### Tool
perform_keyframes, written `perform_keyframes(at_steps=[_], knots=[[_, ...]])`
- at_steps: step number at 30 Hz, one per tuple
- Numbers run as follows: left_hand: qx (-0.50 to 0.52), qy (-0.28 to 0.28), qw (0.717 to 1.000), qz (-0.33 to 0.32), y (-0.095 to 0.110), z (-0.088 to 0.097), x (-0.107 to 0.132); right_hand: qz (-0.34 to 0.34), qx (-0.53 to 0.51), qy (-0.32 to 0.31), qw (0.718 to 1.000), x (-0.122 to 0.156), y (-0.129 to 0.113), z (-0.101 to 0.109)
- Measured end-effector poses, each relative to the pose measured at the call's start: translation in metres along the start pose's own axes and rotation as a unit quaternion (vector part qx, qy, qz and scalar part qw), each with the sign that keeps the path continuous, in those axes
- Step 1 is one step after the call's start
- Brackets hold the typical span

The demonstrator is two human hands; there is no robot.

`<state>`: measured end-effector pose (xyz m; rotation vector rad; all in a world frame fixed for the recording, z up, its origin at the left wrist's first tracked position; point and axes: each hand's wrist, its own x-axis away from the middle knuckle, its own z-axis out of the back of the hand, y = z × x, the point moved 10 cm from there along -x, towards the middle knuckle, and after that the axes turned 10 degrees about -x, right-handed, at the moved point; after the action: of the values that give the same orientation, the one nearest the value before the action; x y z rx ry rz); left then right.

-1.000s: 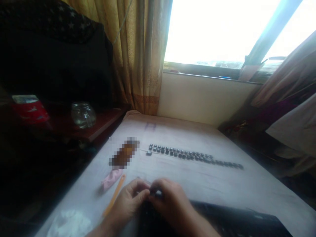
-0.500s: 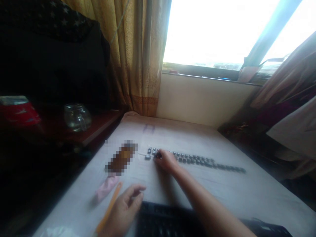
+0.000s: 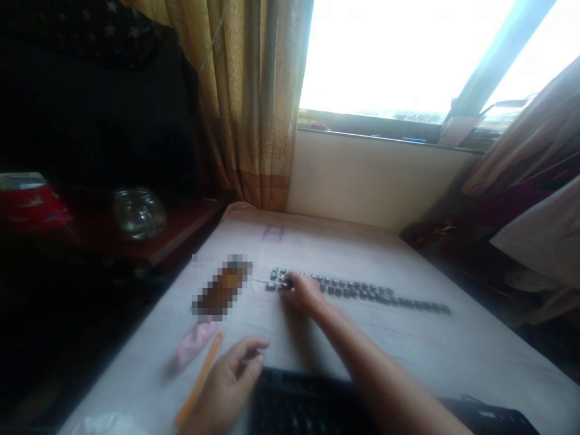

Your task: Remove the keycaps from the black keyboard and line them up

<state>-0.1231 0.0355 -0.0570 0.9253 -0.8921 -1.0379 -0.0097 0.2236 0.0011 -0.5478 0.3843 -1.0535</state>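
My right hand (image 3: 303,293) reaches over rows of small dark keycaps (image 3: 362,293) laid out on the pale cloth. Its fingers are pinched together at the left end of the rows; what lies between the fingertips is too small to make out. Thin white lines, like a wire or stick (image 3: 260,280), show beside the fingertips. Close to the near edge, my left hand (image 3: 232,379) rests with thumb and forefinger apart, seemingly holding nothing. It is beside the black keyboard (image 3: 308,402), which is partly covered by my right forearm. An orange stick-like tool (image 3: 203,374) lies against its left side.
A pink cloth piece (image 3: 197,343) and a blurred-out brown item (image 3: 223,287) lie left of the keycaps. A glass jar (image 3: 139,212) stands on the dark red side table (image 3: 181,232). Behind are a gold curtain (image 3: 258,109) and a window; clothes hang at right.
My right hand has shifted slightly left at the keycaps, and more thin white lines show by its fingertips. My left hand stays nearly still. The view has tilted a little.
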Motion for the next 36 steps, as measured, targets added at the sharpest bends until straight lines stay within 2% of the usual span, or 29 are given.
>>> perform_keyframes(at_steps=[3, 6, 11, 12, 13, 15, 16, 18, 21, 27, 31, 36], knots=[[0.003, 0.006, 1.0, -0.01, 0.002, 0.002, 0.0, 0.001, -0.042, 0.02, 0.999, 0.007, 0.001, 0.015], [-0.005, 0.014, 0.999, -0.03, 0.005, 0.003, 0.001, -0.001, -0.104, 0.049, 0.993, 0.023, 0.008, 0.041], [-0.053, 0.029, 0.995, -0.075, 0.013, 0.003, 0.005, -0.016, -0.234, 0.084, 0.968, 0.07, 0.023, 0.078], [-0.062, 0.034, 0.994, -0.083, 0.015, 0.003, 0.006, -0.015, -0.28, 0.095, 0.955, 0.081, 0.025, 0.082], [-0.072, 0.038, 0.992, -0.092, 0.017, 0.004, 0.007, -0.014, -0.353, 0.109, 0.929, 0.092, 0.029, 0.084], [-0.096, 0.046, 0.988, -0.11, 0.02, 0.005, 0.008, -0.024, -0.453, 0.123, 0.882, 0.111, 0.037, 0.081], [-0.116, 0.05, 0.984, -0.124, 0.024, 0.006, 0.008, -0.033, -0.481, 0.123, 0.868, 0.119, 0.041, 0.077], [-0.198, 0.062, 0.962, -0.176, 0.038, 0.009, 0.007, -0.046, -0.491, 0.116, 0.862, 0.133, 0.047, 0.068], [-0.341, 0.077, 0.899, -0.264, 0.067, 0.007, -0.005, -0.039, -0.481, 0.107, 0.869, 0.146, 0.049, 0.062], [-0.459, 0.063, 0.831, -0.307, 0.111, -0.007, -0.071, -0.029, -0.482, 0.15, 0.863, 0.156, 0.056, 0.069], [-0.529, 0.046, 0.785, -0.319, 0.125, -0.025, -0.1, -0.033, -0.488, 0.162, 0.857, 0.157, 0.063, 0.067], [-0.584, 0.031, 0.744, -0.324, 0.128, -0.039, -0.111, -0.034, -0.501, 0.142, 0.853, 0.155, 0.06, 0.065]])
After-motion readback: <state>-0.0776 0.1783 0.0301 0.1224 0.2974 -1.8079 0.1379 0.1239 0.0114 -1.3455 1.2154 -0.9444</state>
